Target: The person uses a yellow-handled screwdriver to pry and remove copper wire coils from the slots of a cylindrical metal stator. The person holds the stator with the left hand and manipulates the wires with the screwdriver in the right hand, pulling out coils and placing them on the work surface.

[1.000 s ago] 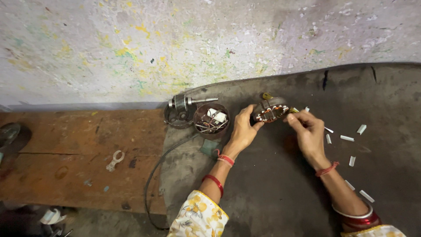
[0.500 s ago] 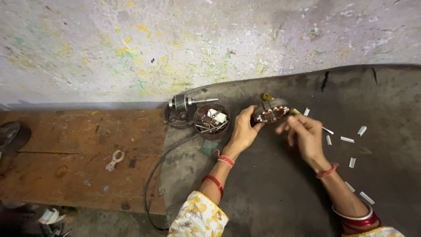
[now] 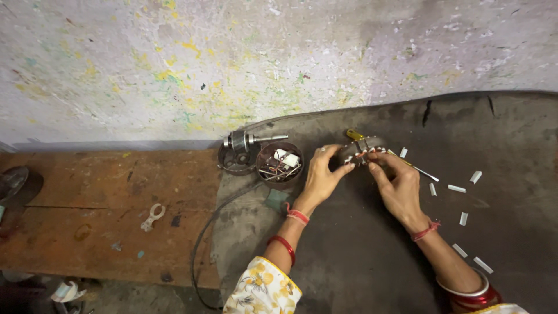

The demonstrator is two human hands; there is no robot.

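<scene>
Left hand (image 3: 319, 174) curled around the stator (image 3: 361, 152), gripping its left side above the dark mat (image 3: 360, 256). Right hand (image 3: 398, 186) at the stator's right side, fingertips pinched at its windings; what they pinch, too small to tell. White strips (image 3: 456, 188) scattered right. Cup (image 3: 279, 163) and rotor (image 3: 247, 141) just left; spanner (image 3: 153, 216) on the board (image 3: 87, 197).

No packages, labels, signs or screens anywhere in view.
</scene>
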